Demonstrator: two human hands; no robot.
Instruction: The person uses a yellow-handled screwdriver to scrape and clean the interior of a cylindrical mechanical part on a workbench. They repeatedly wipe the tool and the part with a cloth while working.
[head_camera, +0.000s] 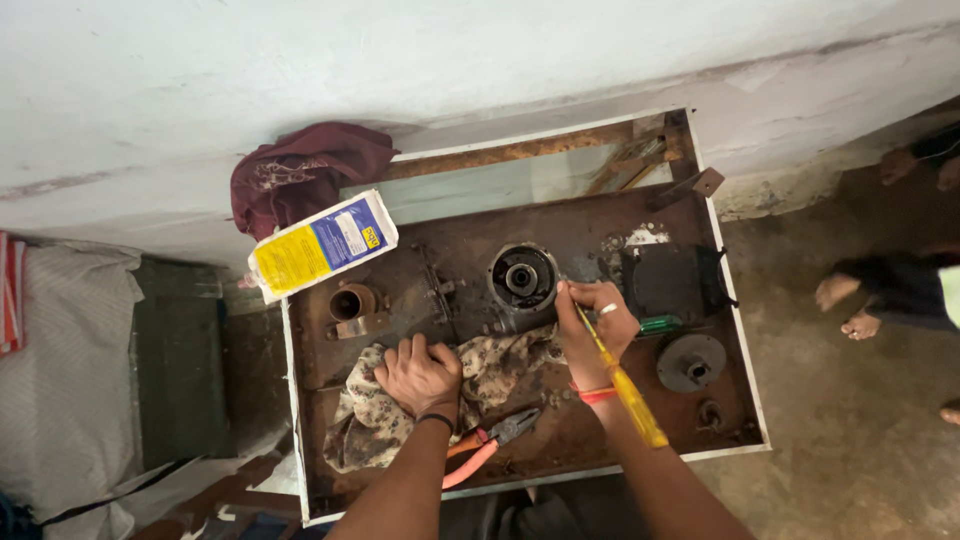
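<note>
1. Left hand (418, 375) fisted, pressing rag (400, 400) onto rusty surface (560, 440).
2. Right hand (598, 318), fingers clamped on yellow screwdriver (625, 385), tip beside round motor housing (522, 277).
3. Pliers (490, 440) lie near rag.

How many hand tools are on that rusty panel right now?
3: a yellow screwdriver in the right hand, a green-handled tool just beyond that hand, and orange pliers near the left hand. The cloth may hide more.
</note>
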